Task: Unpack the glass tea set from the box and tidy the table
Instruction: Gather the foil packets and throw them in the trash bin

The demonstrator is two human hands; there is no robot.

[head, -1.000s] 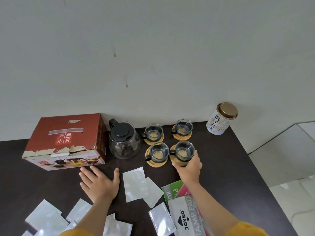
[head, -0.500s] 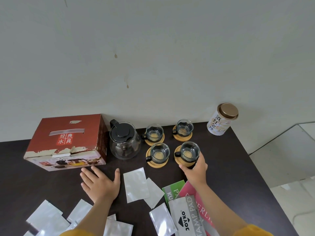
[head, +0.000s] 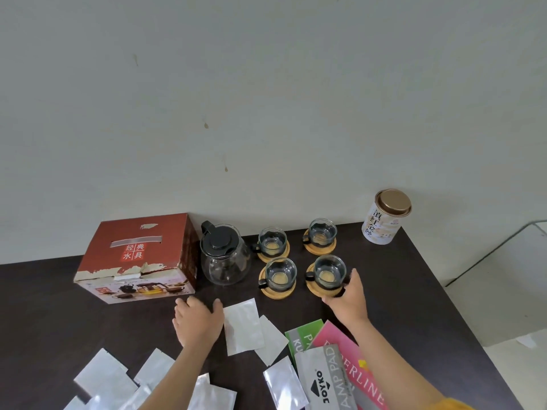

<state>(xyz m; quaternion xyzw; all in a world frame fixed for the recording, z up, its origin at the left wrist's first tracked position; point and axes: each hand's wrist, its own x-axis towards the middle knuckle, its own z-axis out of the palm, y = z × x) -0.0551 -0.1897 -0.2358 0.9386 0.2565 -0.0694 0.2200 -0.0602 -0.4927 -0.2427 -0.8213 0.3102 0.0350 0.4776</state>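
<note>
A red tea set box [head: 139, 255] stands closed at the back left of the dark table [head: 414, 291]. Beside it is a glass teapot [head: 225, 260] with a black lid. Several glass cups on round wooden coasters form a square to its right. My right hand [head: 347, 297] grips the front right cup and coaster [head: 327, 275] from the near side. The front left cup [head: 279, 276] stands free. My left hand [head: 196, 321] rests on the table in front of the box, fingers curled, holding nothing.
A white tea tin [head: 384, 217] with a bronze lid stands at the back right corner. Several clear plastic bags [head: 242, 327] lie scattered along the near side. Coloured paper packs [head: 331, 371] lie at the front right. The table's right edge drops to the floor.
My right hand has slid the front right cup and coaster further right, away from the front left cup. My left hand's fingers have curled in a little.
</note>
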